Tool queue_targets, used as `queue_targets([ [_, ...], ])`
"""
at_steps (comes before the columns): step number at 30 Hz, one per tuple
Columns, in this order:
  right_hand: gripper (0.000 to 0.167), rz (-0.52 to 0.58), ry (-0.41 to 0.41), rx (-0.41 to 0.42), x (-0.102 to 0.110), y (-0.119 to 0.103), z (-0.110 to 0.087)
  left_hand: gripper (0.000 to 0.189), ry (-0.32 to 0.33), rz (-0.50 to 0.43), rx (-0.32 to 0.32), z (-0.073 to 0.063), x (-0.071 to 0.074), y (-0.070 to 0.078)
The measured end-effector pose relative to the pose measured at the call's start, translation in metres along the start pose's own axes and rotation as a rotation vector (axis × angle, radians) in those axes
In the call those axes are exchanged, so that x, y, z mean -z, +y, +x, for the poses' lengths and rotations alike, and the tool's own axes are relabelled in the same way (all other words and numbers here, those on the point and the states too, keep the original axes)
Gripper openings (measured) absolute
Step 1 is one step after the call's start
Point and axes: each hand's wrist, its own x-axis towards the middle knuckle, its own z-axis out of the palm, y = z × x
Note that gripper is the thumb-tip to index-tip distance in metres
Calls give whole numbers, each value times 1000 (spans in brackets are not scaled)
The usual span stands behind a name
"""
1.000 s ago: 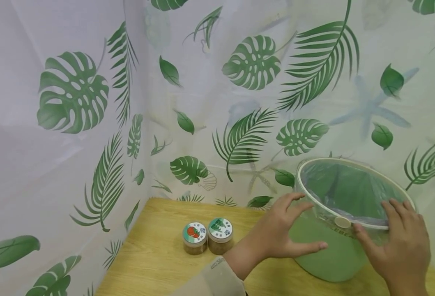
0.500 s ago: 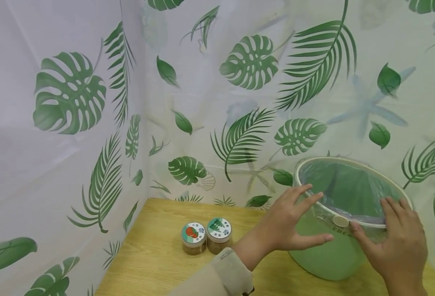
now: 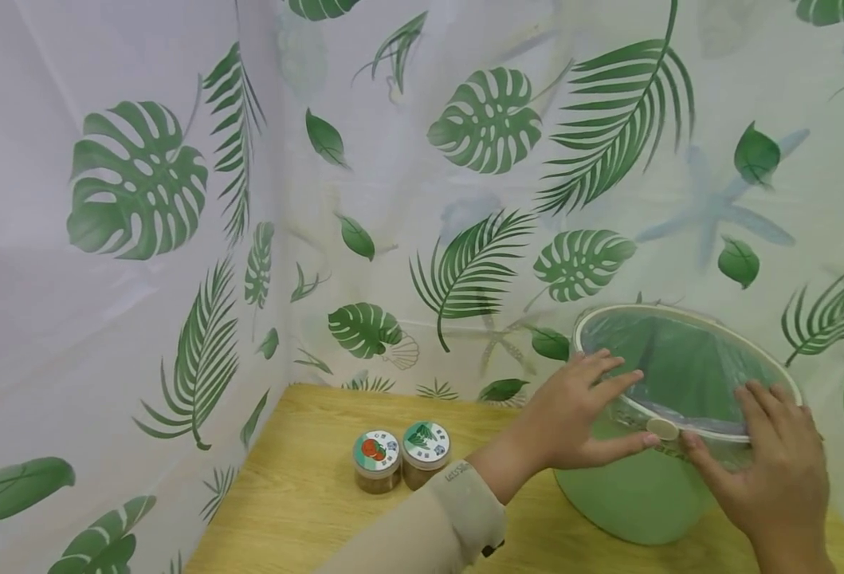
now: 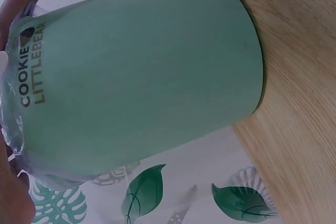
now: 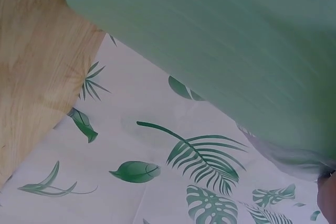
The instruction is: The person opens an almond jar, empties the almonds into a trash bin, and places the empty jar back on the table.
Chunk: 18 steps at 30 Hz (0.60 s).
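Observation:
A green trash can (image 3: 637, 498) stands on the wooden table at the right, its mouth lined with a clear plastic bag (image 3: 680, 371) under a pale rim ring (image 3: 759, 359). Lettering "COOKIE LITTLEBEAR" runs below the rim in the left wrist view. My right hand (image 3: 780, 458) grips the right front of the rim, fingers over the top and thumb outside. At the left front, my left hand (image 3: 572, 418) holds the rim between its fingers and thumb, the thumb tip by the round tab (image 3: 661, 429). In the right wrist view, the can's green wall (image 5: 210, 40) fills the upper part.
Two small lidded jars stand side by side left of the can, one with a tomato lid (image 3: 377, 458), the other with a green leaf lid (image 3: 425, 454). A leaf-printed sheet (image 3: 393, 199) hangs behind and to the left of the wooden table (image 3: 307, 494).
My left hand has moved right and closer onto the rim, its fingers now over the edge and its thumb at the tab. The right hand stays at the rim. The jars have not moved.

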Motion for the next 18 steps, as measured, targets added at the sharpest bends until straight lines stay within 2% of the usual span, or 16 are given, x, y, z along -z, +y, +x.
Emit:
queue_targets([
  [4,111,-2,-18,6,3,5,0,74,-42,18,20,7,-3,-3],
  [13,119,0,6,27,1,7,-2,67,-30,54,2,16,-5,-13],
  [18,118,20,8,21,1,6,-1,61,-65,37,53,23,-5,-20],
])
